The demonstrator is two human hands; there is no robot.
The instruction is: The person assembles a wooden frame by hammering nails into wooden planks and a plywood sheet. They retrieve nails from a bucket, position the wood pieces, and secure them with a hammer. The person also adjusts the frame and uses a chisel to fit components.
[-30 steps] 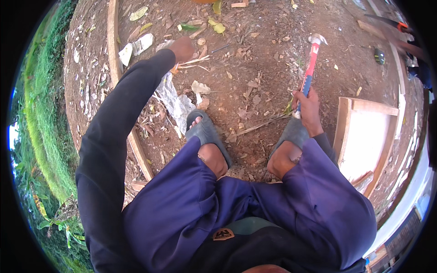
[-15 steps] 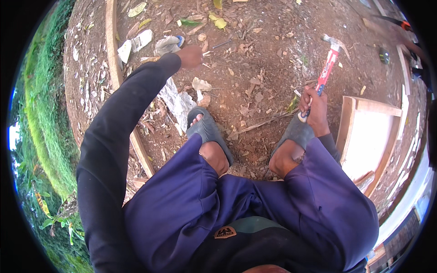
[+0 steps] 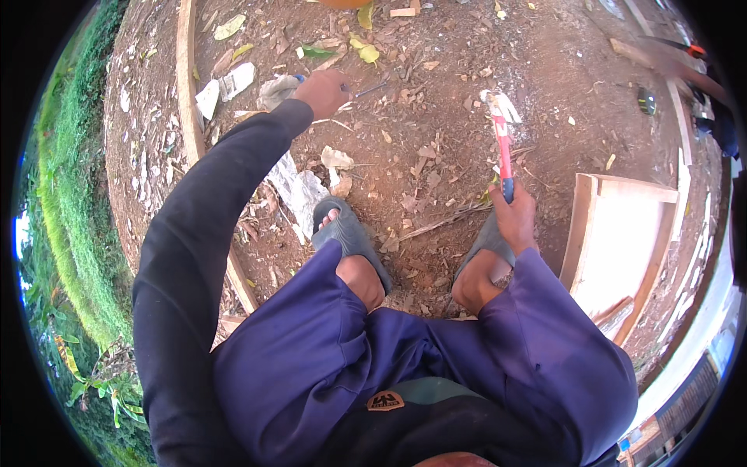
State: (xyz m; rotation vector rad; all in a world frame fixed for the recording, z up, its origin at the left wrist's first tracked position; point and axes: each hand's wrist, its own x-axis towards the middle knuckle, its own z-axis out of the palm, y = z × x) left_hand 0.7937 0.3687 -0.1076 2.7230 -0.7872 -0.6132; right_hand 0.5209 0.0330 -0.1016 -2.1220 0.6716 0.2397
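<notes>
My right hand (image 3: 515, 218) is wrapped round the handle of a claw hammer (image 3: 503, 144) with a red and blue grip, held above my right sandal. Its pale head points away from me and is slightly blurred. Further forward on the left, my left hand (image 3: 322, 93) is closed low over the dirt; whatever its fingers hold, if anything, is hidden. A thin dark rod (image 3: 373, 89) lies on the ground just right of those fingers. Beside the left wrist is a crumpled greyish glove-like cloth (image 3: 278, 92), partly covered by the arm.
A long timber (image 3: 187, 78) runs along the left. At right stands a wooden frame with a white panel (image 3: 622, 233). A torn white sheet (image 3: 297, 191) lies by my left sandal (image 3: 350, 241). A tape measure (image 3: 647, 101) and another person's arm (image 3: 696, 78) are far right.
The hammer has swung left, and my right hand has shifted left and slightly toward me with it. My left hand has moved slightly forward over the ground. An orange object has appeared at the top edge.
</notes>
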